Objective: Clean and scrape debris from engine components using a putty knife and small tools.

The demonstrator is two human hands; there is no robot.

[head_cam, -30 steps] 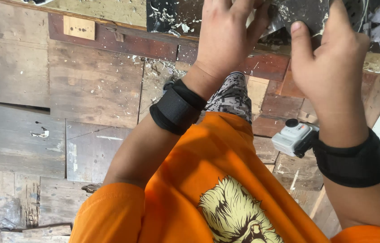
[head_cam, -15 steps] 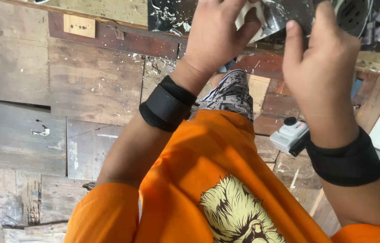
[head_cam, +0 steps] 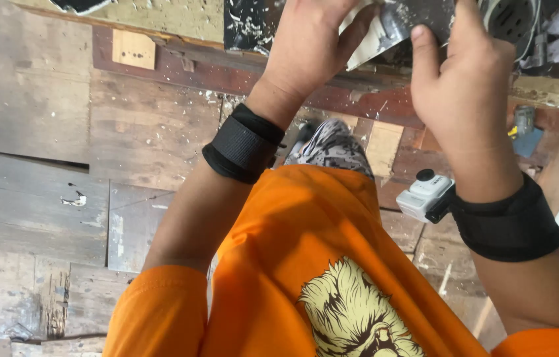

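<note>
Left hand point(head_cam: 309, 46) raised at the top of view, fingers curled and pinching the pale edge of a thin dark sheet point(head_cam: 401, 26). Right hand point(head_cam: 464, 86) just beside it, thumb pressed up against the underside of the same sheet, fingers wrapped behind; grip closed. Sheet held between both hands, above the near edge of a paint-flecked bench point(head_cam: 180, 20). Black wrist straps point(head_cam: 243, 142) on both forearms, a small white camera point(head_cam: 425, 194) clipped by the right one. Orange shirt point(head_cam: 306, 264) below, patterned trouser knee showing. Underfoot, a worn plank floor point(head_cam: 48, 152), scuffed and littered with white chips. Rags and a round grey fan-like part point(head_cam: 507, 16) at the far right of the bench.
</note>
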